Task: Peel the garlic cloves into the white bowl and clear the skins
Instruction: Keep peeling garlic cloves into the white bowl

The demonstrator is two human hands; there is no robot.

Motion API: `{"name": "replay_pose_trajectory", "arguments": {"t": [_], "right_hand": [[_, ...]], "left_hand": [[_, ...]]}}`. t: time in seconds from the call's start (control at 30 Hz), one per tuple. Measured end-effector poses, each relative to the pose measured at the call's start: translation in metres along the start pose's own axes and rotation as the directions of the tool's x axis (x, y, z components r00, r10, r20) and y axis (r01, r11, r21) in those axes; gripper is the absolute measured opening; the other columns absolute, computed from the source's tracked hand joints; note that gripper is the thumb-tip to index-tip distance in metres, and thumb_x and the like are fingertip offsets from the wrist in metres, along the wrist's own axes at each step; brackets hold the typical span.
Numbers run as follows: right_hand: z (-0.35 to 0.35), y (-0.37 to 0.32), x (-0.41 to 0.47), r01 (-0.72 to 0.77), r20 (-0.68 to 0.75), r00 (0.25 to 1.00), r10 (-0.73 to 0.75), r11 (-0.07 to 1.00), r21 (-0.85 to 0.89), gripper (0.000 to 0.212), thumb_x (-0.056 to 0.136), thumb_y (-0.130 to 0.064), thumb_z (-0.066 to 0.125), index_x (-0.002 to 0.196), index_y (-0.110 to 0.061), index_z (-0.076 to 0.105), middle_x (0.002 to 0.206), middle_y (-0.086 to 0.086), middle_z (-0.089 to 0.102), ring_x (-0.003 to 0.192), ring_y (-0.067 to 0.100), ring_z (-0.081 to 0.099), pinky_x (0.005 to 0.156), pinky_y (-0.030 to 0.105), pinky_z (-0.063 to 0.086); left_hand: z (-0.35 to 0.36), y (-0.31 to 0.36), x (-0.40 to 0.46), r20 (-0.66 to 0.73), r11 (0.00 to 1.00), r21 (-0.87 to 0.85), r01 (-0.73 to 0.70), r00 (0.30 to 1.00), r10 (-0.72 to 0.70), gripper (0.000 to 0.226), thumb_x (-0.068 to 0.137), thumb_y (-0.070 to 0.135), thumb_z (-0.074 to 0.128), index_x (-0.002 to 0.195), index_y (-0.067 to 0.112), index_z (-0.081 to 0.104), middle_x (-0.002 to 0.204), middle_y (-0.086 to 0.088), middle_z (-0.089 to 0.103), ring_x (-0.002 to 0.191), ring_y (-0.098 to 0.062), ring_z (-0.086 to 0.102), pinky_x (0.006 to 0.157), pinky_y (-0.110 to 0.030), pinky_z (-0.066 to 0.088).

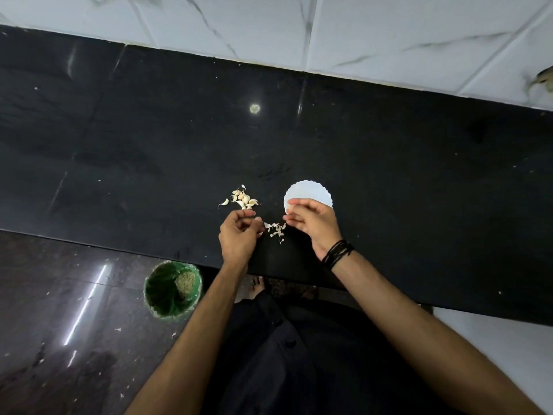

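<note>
While my hands work over the black counter (pixel 389 163), most of the job still lies ahead, as far as I can judge. A small heap of unpeeled garlic cloves (pixel 243 198) sits on the counter just beyond my left hand (pixel 239 235), with one clove lying a little apart on its left side. Between my two hands a loose scatter of skins (pixel 276 229) rests on the counter near its front edge, so some peeling looks done and none of that litter is cleared.

My left hand has its fingers curled in toward the thumb; whether they pinch a bit of skin or nothing at all I cannot tell. My right hand (pixel 311 218) hovers at the near rim of the white bowl (pixel 311 191), fingers bent together as if around a clove, though the thing itself is too small to make out. What the bowl holds is washed out by glare, so I can't count any peeled cloves there.

Down on the floor by my left side stands a green bin (pixel 172 290), the likely place for the skins. I reckon the heap must be peeled before sweeping up.
</note>
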State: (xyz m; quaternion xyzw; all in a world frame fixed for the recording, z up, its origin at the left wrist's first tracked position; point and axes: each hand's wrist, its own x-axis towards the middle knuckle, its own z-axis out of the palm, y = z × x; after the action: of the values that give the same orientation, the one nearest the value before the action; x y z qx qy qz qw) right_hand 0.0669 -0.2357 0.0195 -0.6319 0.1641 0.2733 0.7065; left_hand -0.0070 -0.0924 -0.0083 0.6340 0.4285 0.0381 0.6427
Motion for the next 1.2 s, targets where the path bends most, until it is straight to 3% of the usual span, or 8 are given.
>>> {"name": "replay_pose_trajectory", "arguments": {"t": [0.1,0.23,0.37,0.53,0.77,0.93,1.07,1.2], "right_hand": [[-0.020,-0.013,0.009,-0.029,-0.039,0.999,0.029,1.000,-0.006,0.008,0.093,0.000,0.064,0.095,-0.004,0.070,0.081,0.013,0.070,0.065,0.018,0.069,0.065,0.023,0.059],[-0.044,-0.018,0.029,0.067,-0.111,0.986,-0.123,0.911,-0.407,0.010,0.088,-0.003,0.071,0.088,-0.012,0.075,0.085,0.011,0.076,0.068,0.019,0.074,0.073,0.031,0.062],[-0.047,-0.026,0.038,0.082,-0.012,0.993,-0.115,0.774,-0.628,0.017,0.094,-0.003,0.060,0.096,-0.007,0.076,0.087,0.008,0.076,0.073,0.020,0.075,0.073,0.026,0.062],[-0.052,-0.036,0.035,0.094,-0.026,0.991,-0.134,0.806,-0.584,0.023,0.094,-0.005,0.054,0.101,-0.012,0.074,0.087,0.002,0.076,0.071,0.018,0.074,0.072,0.027,0.062],[-0.038,-0.027,0.019,0.138,0.129,0.988,-0.087,0.870,-0.474,0.013,0.089,-0.008,0.068,0.098,-0.013,0.075,0.088,0.005,0.077,0.067,0.015,0.071,0.068,0.025,0.060],[-0.016,-0.005,0.020,0.261,0.243,0.959,-0.146,0.788,-0.558,0.014,0.086,-0.016,0.072,0.089,-0.029,0.073,0.086,-0.006,0.075,0.073,0.010,0.071,0.080,0.029,0.059],[0.000,0.003,0.018,0.332,0.275,0.941,-0.199,0.704,-0.628,0.015,0.086,-0.016,0.073,0.098,-0.022,0.077,0.086,-0.008,0.075,0.070,-0.007,0.064,0.074,0.008,0.048],[0.026,0.009,0.019,0.390,0.303,0.921,-0.247,0.616,-0.684,0.017,0.087,-0.010,0.070,0.100,-0.019,0.077,0.089,-0.006,0.075,0.071,-0.004,0.062,0.079,0.015,0.053]], "left_hand": [[0.002,-0.002,-0.001,0.010,0.996,0.079,-0.027,1.000,0.026,0.012,0.090,0.012,0.073,0.093,0.019,0.065,0.075,-0.001,0.075,0.067,-0.012,0.070,0.082,-0.044,0.060],[0.005,-0.001,-0.003,0.046,0.975,0.203,-0.086,0.996,0.078,0.009,0.090,0.016,0.073,0.093,0.020,0.065,0.075,0.001,0.072,0.060,-0.007,0.066,0.080,-0.039,0.060],[0.009,-0.001,-0.006,0.046,0.955,0.280,-0.099,0.995,0.089,0.013,0.090,0.032,0.074,0.086,0.021,0.069,0.076,0.002,0.072,0.064,-0.012,0.067,0.076,-0.037,0.060],[0.014,-0.003,-0.011,-0.023,0.949,0.308,-0.072,0.996,0.083,0.028,0.089,0.041,0.073,0.072,0.019,0.069,0.073,-0.003,0.072,0.070,-0.026,0.070,0.074,-0.037,0.057],[0.010,-0.004,-0.024,-0.104,0.938,0.345,-0.002,0.994,0.041,0.022,0.086,0.028,0.077,0.069,0.018,0.067,0.067,0.002,0.069,0.062,-0.010,0.060,0.063,-0.031,0.053],[0.000,0.001,-0.029,-0.133,0.931,0.363,-0.035,0.987,0.089,0.024,0.082,0.040,0.081,0.076,0.020,0.072,0.068,0.006,0.069,0.059,-0.001,0.057,0.062,-0.021,0.051],[-0.012,0.007,-0.016,-0.153,0.923,0.384,-0.027,0.984,0.093,0.042,0.084,0.050,0.076,0.066,0.013,0.070,0.059,0.002,0.066,0.055,-0.004,0.055,0.058,-0.017,0.049],[-0.021,0.021,0.004,-0.125,0.924,0.380,-0.040,0.988,0.094,0.044,0.084,0.053,0.074,0.067,0.013,0.069,0.062,0.004,0.067,0.056,-0.003,0.056,0.057,-0.017,0.043]]}}
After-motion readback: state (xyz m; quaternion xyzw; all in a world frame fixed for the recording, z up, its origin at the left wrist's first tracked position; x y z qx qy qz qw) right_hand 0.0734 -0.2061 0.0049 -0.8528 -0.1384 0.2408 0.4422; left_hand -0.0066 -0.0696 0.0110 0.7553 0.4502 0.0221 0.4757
